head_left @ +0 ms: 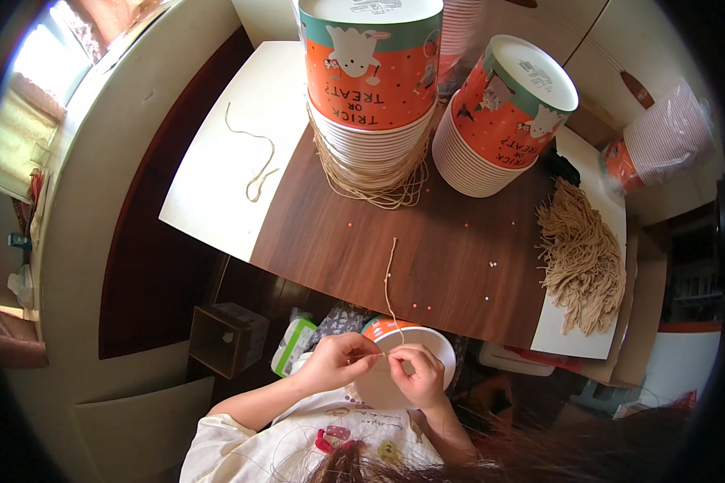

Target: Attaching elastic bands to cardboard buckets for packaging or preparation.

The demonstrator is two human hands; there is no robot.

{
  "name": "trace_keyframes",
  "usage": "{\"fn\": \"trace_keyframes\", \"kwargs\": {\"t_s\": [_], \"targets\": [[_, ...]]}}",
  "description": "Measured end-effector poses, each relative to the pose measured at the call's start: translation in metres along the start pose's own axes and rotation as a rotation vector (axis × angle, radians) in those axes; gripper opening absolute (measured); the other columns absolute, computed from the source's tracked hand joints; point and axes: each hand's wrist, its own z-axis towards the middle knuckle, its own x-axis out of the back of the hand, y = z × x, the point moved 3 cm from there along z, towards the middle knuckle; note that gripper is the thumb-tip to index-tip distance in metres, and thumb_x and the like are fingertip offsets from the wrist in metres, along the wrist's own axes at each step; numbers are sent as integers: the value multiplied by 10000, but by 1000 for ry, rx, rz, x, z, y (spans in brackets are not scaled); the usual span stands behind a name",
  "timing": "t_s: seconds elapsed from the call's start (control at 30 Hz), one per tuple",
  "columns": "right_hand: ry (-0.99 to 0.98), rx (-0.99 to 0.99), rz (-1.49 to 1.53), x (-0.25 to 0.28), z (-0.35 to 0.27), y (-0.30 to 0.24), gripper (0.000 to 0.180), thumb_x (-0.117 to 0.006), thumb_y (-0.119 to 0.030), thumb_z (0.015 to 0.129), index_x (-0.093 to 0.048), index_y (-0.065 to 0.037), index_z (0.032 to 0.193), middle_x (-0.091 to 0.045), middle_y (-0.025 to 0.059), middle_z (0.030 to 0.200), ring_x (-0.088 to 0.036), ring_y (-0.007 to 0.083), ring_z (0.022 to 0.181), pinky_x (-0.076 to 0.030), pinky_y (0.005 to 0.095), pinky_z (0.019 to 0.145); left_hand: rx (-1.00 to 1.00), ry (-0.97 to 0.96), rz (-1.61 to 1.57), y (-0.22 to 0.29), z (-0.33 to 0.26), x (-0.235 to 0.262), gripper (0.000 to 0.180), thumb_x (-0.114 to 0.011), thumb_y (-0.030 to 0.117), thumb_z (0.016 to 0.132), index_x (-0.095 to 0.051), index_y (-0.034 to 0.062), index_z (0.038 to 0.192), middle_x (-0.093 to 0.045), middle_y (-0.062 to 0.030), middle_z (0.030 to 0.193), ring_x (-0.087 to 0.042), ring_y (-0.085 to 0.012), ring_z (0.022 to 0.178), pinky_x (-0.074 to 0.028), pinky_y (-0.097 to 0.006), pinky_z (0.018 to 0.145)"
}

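My left hand and my right hand meet at the table's near edge, fingertips pinched close together on a piece of thin tan twine. The twine's loose end runs away from me onto the brown tabletop. Just beneath my hands, an orange-and-white paper bucket sits at my lap, its mouth facing up. My hands cover part of its rim, so I cannot tell whether the twine passes through it.
Two stacks of upside-down paper buckets stand on the table, twine coils around the left stack's base. A cut twine piece lies left, a twine bundle right. An open cardboard box stands below left.
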Motion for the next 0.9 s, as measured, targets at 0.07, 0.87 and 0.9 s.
{"fn": "trace_keyframes", "kwargs": {"t_s": [0.07, 0.87, 0.9], "targets": [[1, 5, -3, 1, 0, -2, 163, -656, 7, 711, -546, -52, 816, -612, 71, 805, -620, 234, 734, -504, 313, 633, 40, -43, 11, 6, 0, -1, 152, -613, 84, 805, -610, -35, 900, -632, -84, 774, -589, -86, 673, -484, -237, 596], [6, 44, -45, 7, 1, -10, 174, -661, -7, 710, -551, -56, 835, -614, 66, 828, -618, 228, 739, -505, 307, 640, 33, -20, 8, -2, 1, -8, 98, -616, 68, 833, -653, 0, 892, -628, -5, 714, -519, -9, 635, -430, -176, 550], [6, 51, -55, 7, 0, -9, 174, -663, -9, 710, -551, -57, 835, -613, 63, 827, -617, 226, 735, -505, 304, 638, 34, -20, 8, 1, 1, -8, 98, -616, 68, 833, -653, 0, 892, -628, -5, 714, -519, -9, 635, -430, -176, 550]]}}
